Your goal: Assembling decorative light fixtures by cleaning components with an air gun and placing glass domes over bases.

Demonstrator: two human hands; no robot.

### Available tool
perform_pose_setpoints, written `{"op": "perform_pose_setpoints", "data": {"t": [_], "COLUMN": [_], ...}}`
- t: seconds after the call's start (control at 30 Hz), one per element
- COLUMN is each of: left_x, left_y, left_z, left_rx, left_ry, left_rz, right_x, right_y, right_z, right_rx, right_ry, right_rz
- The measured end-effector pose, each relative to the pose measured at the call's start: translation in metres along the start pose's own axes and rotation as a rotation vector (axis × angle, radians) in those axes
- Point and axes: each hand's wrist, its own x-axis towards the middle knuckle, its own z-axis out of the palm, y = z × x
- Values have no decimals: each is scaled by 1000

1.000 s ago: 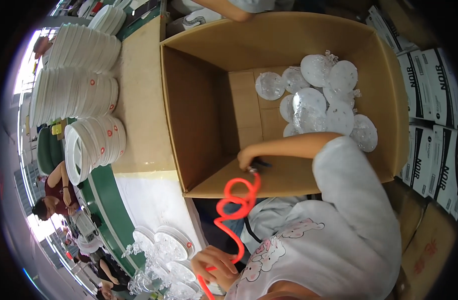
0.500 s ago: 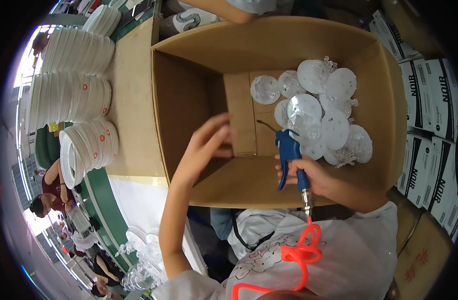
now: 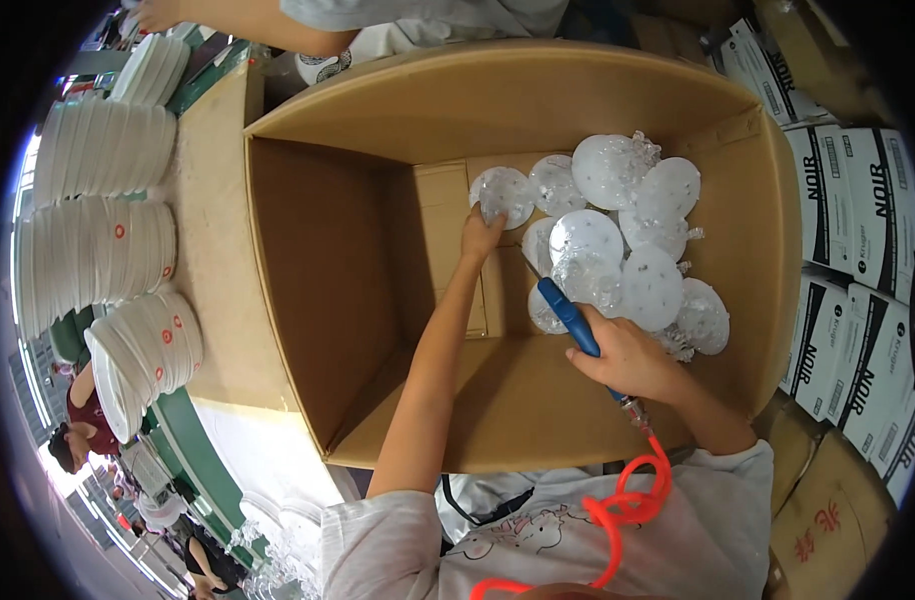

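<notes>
Down inside a large cardboard box (image 3: pixel 518 435), my left hand (image 3: pixel 484 236) has its fingers closed on the near edge of a round white disc (image 3: pixel 502 188) wrapped in clear film. That disc is the leftmost of several similar ones, some with clear plastic pieces on them, lying in a cluster. My right hand (image 3: pixel 633 360) grips a blue air blow gun (image 3: pixel 568 315) with a thin metal nozzle. The nozzle points up and left, toward the disc at my left hand. A coiled orange-red air hose (image 3: pixel 628 507) runs from the gun's lower end toward my body.
Tall stacks of white round plates (image 3: pixel 96 250) stand on the bench left of the box. Clear plastic pieces (image 3: pixel 283 540) lie at lower left. White printed cartons (image 3: pixel 848 190) are piled on the right. Another person's arm (image 3: pixel 268 28) crosses beyond the box's far edge.
My left hand has moved right and away from me onto the leftmost disc. The blow gun has turned in my right hand, so its lever no longer shows. The view has shifted.
</notes>
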Motion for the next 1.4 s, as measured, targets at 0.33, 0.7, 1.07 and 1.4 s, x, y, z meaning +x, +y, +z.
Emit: {"op": "perform_pose_setpoints", "data": {"t": [0.33, 0.7, 1.07, 1.4], "left_x": [7, -54, -112, -155], "left_y": [24, 79, 122, 136], "left_z": [-26, -151, -221, -243], "left_rx": [305, 341, 415, -554], "left_ry": [-5, -16, 18, -407], "left_rz": [-48, 224, 422, 115], "right_x": [2, -13, 19, 2], "right_y": [3, -9, 33, -11], "right_z": [5, 5, 28, 31], "right_rx": [-38, 46, 245, 972], "right_ry": [30, -87, 93, -18], "right_rz": [-14, -67, -46, -97]}}
